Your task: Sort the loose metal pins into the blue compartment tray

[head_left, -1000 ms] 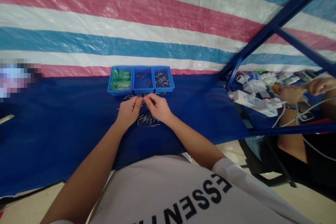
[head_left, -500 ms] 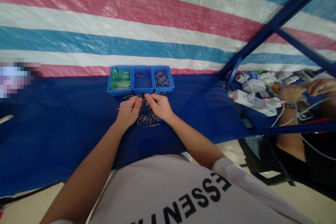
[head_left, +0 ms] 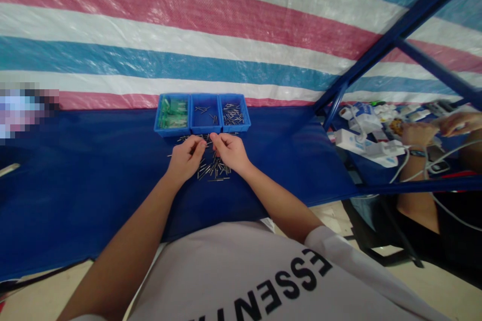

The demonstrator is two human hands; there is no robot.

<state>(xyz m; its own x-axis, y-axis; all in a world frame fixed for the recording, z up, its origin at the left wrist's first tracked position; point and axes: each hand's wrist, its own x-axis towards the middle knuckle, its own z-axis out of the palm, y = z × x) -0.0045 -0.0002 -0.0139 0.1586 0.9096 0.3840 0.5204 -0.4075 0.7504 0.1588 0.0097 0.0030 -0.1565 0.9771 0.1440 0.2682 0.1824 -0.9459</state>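
Biggest thing here is the striped tarp (head_left: 226, 25) hanging as a backdrop, red, white and blue bands all the way across. Below it the blue table cloth (head_left: 75, 185) covers the whole work surface, and a blue metal frame (head_left: 380, 50) cuts diagonally across the right side.

Off to the right another person's hands (head_left: 416, 134) are busy among white power strips (head_left: 367, 148) and cables, well apart from the main action.

Against the tarp sits a row of three blue bins (head_left: 202, 114), touching side by side: green parts in the left one, a few pins in the middle, a lot more pins in the right.

Just in front of the bins there's a loose pile of small metal pins (head_left: 213, 168) scattered on the cloth. Both hands hover right over it. The left hand (head_left: 185, 159) is curled, fingertips pinched together, and the right hand (head_left: 230, 151) is the same, thumb and forefinger closed up. The fingertips of the two hands nearly meet above the pile. They look pinched on something tiny, but honestly it's too small to make out whether either one actually has a pin.
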